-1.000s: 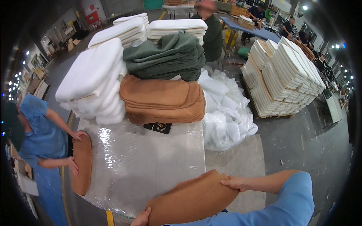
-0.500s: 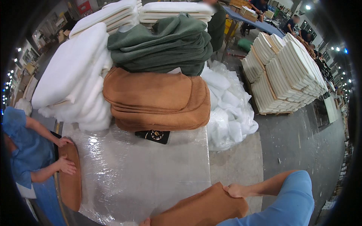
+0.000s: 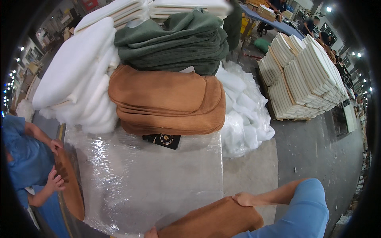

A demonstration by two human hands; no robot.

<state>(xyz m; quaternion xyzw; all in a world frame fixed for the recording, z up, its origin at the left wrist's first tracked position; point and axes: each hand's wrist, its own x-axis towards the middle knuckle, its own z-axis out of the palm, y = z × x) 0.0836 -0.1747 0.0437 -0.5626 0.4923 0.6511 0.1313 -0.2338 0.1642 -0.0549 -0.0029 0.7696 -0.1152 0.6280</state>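
At the film-covered table [image 3: 158, 174], both hands [image 3: 243, 199] grasp a brown fabric piece [image 3: 214, 220], its long axis slanting away rightward.

No words or numbers can be read. A pale and gold round emblem [image 3: 164, 139] stands on the flat black item [image 3: 173, 145] that juts from under the brown stack [image 3: 158, 93], on the plastic-covered table [image 3: 158, 174]; its detail is too small to tell. The red panel [image 3: 90, 4] at the upper left is too blurred to read.
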